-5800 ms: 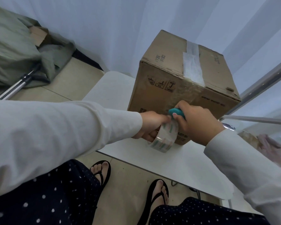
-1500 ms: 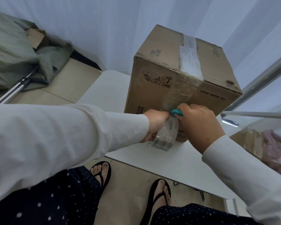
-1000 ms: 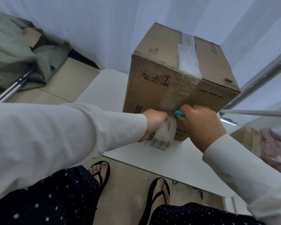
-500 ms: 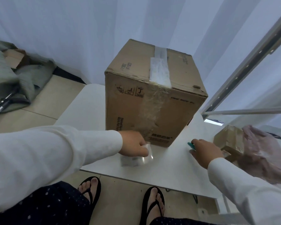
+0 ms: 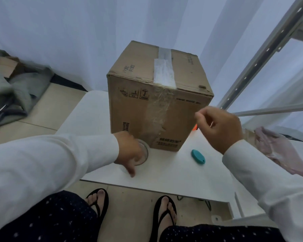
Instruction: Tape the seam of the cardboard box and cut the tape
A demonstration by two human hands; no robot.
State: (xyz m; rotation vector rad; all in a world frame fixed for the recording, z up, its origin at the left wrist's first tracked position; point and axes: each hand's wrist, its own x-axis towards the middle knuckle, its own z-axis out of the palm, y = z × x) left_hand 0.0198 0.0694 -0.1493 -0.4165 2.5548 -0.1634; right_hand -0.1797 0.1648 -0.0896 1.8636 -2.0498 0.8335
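Grey-green cloth heap (image 5: 9,95) seen on floor, far to left of left hand (image 5: 129,151). This hand laid over clear tape roll (image 5: 144,152), fingers curled round it, thumb pointed down at white table (image 5: 164,173); roll set on table just beside foot of cardboard box (image 5: 135,109). Box stood upright just beyond both hands; clear tape strip (image 5: 164,70) run along top seam and down front face. Teal cutter (image 5: 198,156) laid on table between hands, below right hand (image 5: 219,126), untouched. Right hand held raised before box's right edge, fingers loosely curled, nothing gripped. Pink plastic sheet (image 5: 278,151) seen to its right.

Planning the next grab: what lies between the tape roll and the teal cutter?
Head view: only bare table between tape roll and cutter; box just behind.
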